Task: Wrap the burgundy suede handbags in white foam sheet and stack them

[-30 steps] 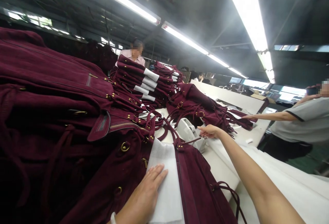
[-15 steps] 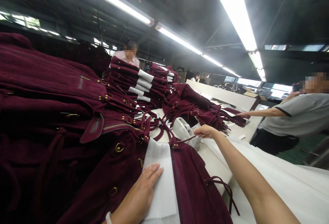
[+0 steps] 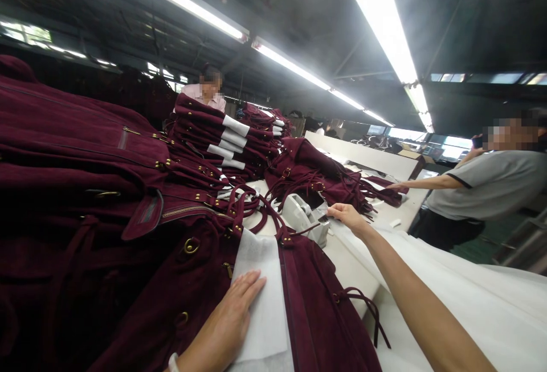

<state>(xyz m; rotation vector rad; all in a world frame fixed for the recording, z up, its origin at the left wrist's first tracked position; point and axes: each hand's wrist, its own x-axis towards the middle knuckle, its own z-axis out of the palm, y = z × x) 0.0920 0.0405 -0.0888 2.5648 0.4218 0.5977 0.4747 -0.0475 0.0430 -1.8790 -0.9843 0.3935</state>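
My left hand (image 3: 233, 309) lies flat, fingers stretched, on a white wrapping strip (image 3: 262, 295) that runs down a burgundy suede bag (image 3: 311, 298). My right hand (image 3: 346, 215) is reached forward, with thumb and fingers pinched at the front of a grey-white tape dispenser (image 3: 294, 212). Between the dispenser and those fingertips shows a bit of clear tape (image 3: 320, 211). The bag's thin handles (image 3: 273, 218) loop up beside the dispenser. A dark drawstring (image 3: 370, 306) hangs from the bag's right side.
Burgundy bags (image 3: 77, 115) pile high on the left. Behind stands a stack with white bands (image 3: 233, 138), a person (image 3: 200, 93) beyond it. More bags (image 3: 316, 167) lie past the dispenser. White sheeting (image 3: 461, 303) spreads at right, where a grey-shirted person (image 3: 491, 184) reaches over the table.
My right hand has shifted slightly to the right and up along the dispenser's front. My left hand still rests on the white strip. The whole view has moved slightly.
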